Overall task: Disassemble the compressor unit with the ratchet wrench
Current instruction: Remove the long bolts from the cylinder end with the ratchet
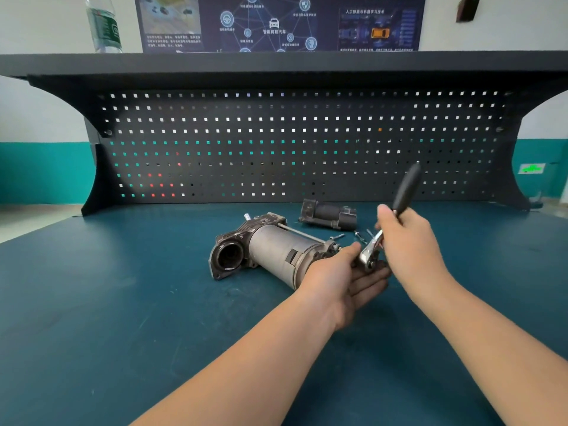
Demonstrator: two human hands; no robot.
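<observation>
Right hand [408, 241] grips the ratchet wrench [396, 210] on the compressor unit [270, 250] end bolt; left hand [347, 275], fingers spread, cups beneath at 3 o'clock. Next: swing the handle.

workshop, dark pegboard [276, 142] behind workbench [123, 302], automotive poster [276, 23]

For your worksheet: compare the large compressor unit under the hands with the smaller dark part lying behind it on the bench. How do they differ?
The compressor unit is plainly bigger than the dark part. The unit has a pale grey cylindrical body; the part is near black. The left hand rests at the unit's near end, where the right hand holds the ratchet wrench; nothing touches the part. The unit lies nearer, the part close to the pegboard. Both lie on their sides on the bench.
</observation>
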